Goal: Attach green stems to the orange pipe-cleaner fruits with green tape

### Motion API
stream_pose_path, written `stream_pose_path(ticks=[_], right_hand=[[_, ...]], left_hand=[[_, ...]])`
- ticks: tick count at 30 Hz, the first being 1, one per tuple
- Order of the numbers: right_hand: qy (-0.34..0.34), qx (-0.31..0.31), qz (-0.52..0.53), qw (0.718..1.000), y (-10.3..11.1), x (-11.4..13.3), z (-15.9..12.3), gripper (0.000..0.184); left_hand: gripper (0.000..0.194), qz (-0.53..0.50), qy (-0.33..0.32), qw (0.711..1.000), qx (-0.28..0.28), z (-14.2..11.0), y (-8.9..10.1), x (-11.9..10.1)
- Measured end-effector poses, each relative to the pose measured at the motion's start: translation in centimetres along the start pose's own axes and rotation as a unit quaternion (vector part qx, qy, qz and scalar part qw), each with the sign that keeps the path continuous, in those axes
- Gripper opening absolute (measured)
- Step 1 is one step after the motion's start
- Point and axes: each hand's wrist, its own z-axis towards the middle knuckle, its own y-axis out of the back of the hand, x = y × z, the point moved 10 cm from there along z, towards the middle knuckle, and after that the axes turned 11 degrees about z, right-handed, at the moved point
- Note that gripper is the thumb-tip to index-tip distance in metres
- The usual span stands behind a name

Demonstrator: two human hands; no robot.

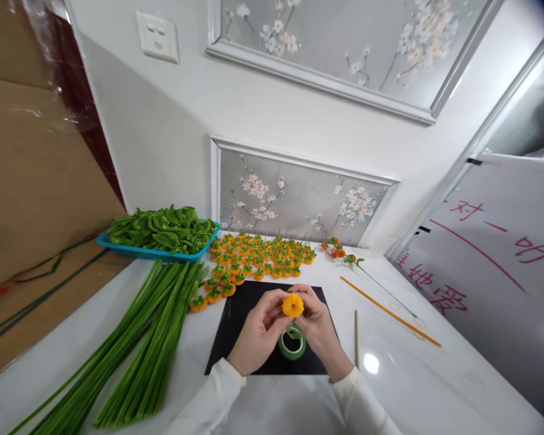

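My left hand point(257, 332) and my right hand point(316, 326) meet over a black mat point(236, 320), both pinching one small orange pompom flower point(293, 305) between their fingertips. A roll of green floral tape point(292, 345) lies on the mat just below the flower, between my hands. Both hands are closed on the flower.
Long green pipe-cleaner stems point(140, 344) lie in a bundle at the left. A blue tray point(118, 244) holds curled green leaves point(163, 228). Several finished orange flowers point(258, 257) cover the white table point(412, 386) behind the mat. A wooden stick point(356, 338) and an orange stem point(390, 311) lie at the right.
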Motion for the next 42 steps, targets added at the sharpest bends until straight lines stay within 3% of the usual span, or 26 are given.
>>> stream_pose_path(ticks=[6,12,26,32,37,42], right_hand=[[0.025,0.007,-0.038,0.999,0.2,0.7,0.0,0.018],[0.027,0.022,-0.097,0.995,-0.4,1.0,-0.4,0.022],[0.047,0.049,-0.181,0.981,-1.0,1.2,-1.0,0.031],[0.01,0.026,-0.093,0.995,0.0,0.5,-1.0,0.02],[-0.014,0.018,-0.057,0.998,0.3,0.8,-1.1,0.015],[-0.009,0.02,-0.067,0.998,-0.1,1.4,-1.2,0.017]], left_hand=[[0.034,0.04,-0.005,0.999,0.031,-0.1,0.0,-1.3],[0.022,0.136,-0.007,0.991,-0.009,0.1,1.2,-1.5],[0.022,0.103,0.02,0.994,-0.038,0.2,1.2,-1.1],[0.028,0.035,0.013,0.999,0.02,0.0,0.6,-1.9],[0.054,0.168,-0.021,0.985,-0.013,-0.2,0.7,-2.6],[0.042,0.198,-0.066,0.978,-0.023,-0.3,0.3,-3.1]])
